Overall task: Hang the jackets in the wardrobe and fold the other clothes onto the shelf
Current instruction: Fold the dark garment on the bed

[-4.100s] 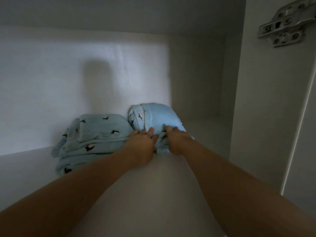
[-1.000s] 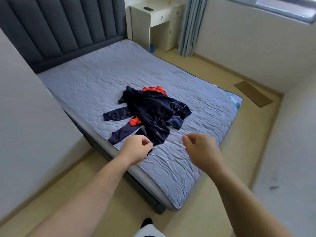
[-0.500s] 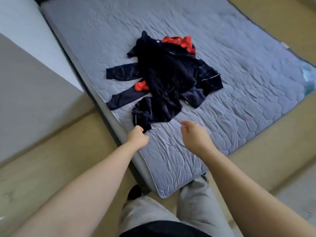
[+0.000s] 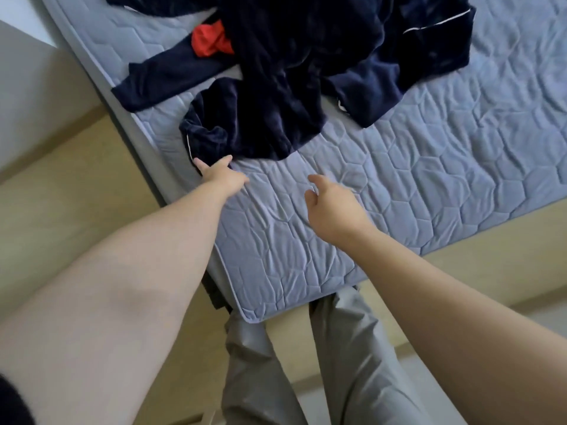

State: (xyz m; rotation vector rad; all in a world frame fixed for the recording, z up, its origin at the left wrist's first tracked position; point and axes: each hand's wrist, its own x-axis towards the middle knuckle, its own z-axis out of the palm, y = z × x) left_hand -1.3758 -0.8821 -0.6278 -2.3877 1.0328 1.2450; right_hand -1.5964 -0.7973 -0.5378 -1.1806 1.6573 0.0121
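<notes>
A heap of dark navy velvet clothes (image 4: 285, 72) with white piping lies on the grey quilted mattress (image 4: 429, 167). A red garment (image 4: 210, 41) pokes out from under the heap at the left. My left hand (image 4: 221, 174) reaches the heap's near hem, its fingers spread and touching the navy cloth at the mattress edge. My right hand (image 4: 328, 200) hovers over bare mattress to the right, fingers loosely curled, holding nothing. The wardrobe and its shelf are out of view.
The mattress corner (image 4: 248, 317) points toward my legs in grey trousers (image 4: 337, 363). Beige floor (image 4: 61, 185) lies left and right of the bed. A pale wall or panel (image 4: 21, 96) stands at the left.
From the wardrobe shelf I have turned to the bed. Over the last second I stepped closer and leaned down; my left hand opened and reached the navy hem, my right hand spread.
</notes>
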